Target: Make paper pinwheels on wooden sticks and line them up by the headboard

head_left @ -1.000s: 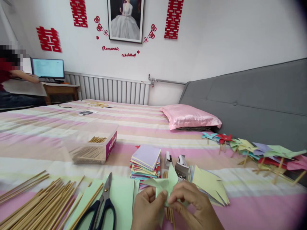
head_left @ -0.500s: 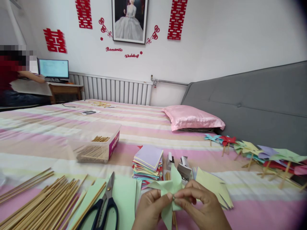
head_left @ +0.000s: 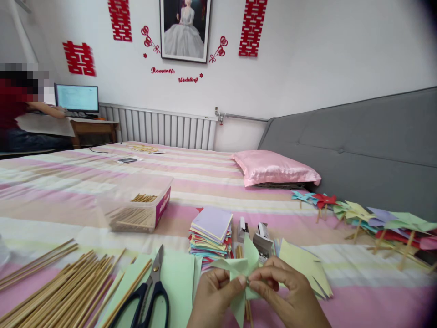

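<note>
The left hand [head_left: 213,295] and right hand [head_left: 292,291] are keeping the same pinch as half a second ago, likely steadying the folds.
At lower centre, the left thumb is pressing the green paper pinwheel [head_left: 251,255]; the right thumb and forefinger, nearly closed, are pinching its middle. Farther out, scissors [head_left: 155,284] are lying lower left, yellow sheets [head_left: 303,264] lower right.

Crowded in front, open to the right

Blocked left of the left grip [head_left: 215,291] by scissors [head_left: 156,268] and a heap of sticks [head_left: 68,289]. Blocked ahead by a paper stack [head_left: 211,224] and little boxes [head_left: 262,238]. Past the yellow paper [head_left: 303,262], free to slide right over the striped bed [head_left: 372,294], up to the pinwheels [head_left: 358,211].
</note>
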`<state>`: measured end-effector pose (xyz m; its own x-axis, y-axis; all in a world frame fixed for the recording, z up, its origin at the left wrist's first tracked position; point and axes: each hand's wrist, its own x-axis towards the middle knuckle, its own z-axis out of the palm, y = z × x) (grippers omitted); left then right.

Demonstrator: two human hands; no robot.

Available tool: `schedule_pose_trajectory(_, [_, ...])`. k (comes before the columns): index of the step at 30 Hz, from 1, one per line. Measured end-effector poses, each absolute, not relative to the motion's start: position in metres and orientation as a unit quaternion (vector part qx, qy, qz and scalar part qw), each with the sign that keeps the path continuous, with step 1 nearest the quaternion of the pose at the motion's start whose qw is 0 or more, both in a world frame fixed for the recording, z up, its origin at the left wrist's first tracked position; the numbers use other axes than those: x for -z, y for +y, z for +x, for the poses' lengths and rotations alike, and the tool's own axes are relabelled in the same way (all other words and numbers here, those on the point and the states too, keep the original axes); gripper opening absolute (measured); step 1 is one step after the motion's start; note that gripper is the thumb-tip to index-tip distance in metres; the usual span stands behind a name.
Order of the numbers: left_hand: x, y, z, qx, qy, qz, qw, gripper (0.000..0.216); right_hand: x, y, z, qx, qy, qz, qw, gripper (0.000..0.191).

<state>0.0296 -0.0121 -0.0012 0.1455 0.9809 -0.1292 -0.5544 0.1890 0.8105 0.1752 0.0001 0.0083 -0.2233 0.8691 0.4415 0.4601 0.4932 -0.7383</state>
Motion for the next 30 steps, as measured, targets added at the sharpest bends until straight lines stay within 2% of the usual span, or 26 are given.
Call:
schedule_pose_trajectory(23, [-0.0015,-0.0141,0.0288,-0.549,0.344,0.359,0.673,0.04,-0.0122,-0.0036,0.1741,-0.277,-0.727,-0.472,0.414,0.024])
schedule_pose_trajectory(30, [-0.0036,-0.0128,0.0296,-0.566,0.319,0.39,0.652,0.034,-0.0105,-0.0012,0.1754,-0.278,-0.732,-0.478,0.397,0.023])
